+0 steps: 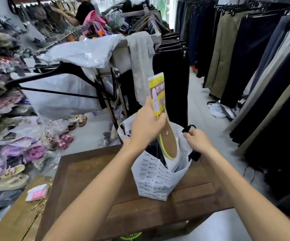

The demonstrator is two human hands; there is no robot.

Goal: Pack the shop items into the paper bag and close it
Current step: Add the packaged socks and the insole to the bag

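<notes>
A white paper bag [155, 180] with small printed lettering stands open on a dark wooden table [88, 173]. My left hand [146, 124] grips a pair of brown insoles [169, 145] with a yellow card header, tilted, its lower end inside the bag's mouth. My right hand [197, 139] pinches the bag's right rim together with its black cord handle [188, 128]. Dark clothing lies inside the bag, mostly hidden.
A small pink and white packet [36, 192] lies on a gold sheet left of the table. Bagged slippers pile up at the left. Clothes racks stand behind the table and along the right, with an aisle of pale floor between. A person stands far back.
</notes>
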